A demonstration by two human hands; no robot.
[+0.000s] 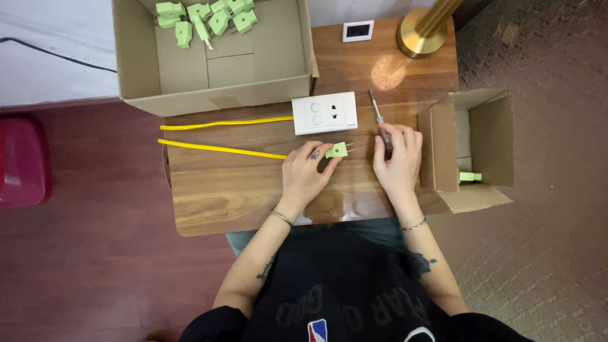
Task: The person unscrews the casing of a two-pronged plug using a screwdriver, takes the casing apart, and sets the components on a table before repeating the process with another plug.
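Observation:
My left hand (306, 171) pinches a light green plug (337, 150) with two metal prongs, fitted on the end of a yellow cable (221, 148) that runs left across the wooden table (240, 196). My right hand (398, 158) rests on the table with its fingers closed over the handle of a small screwdriver (378, 114), whose metal shaft points away from me. Just beyond both hands lies a white socket block (324, 113) with the other yellow cable end (221, 123) running to it.
A large open cardboard box (253, 63) at the back left holds several green plugs (202, 16). A smaller open box (472, 142) at the right edge holds a green plug (470, 177). A brass lamp base (421, 31) and small white device (358, 30) stand behind.

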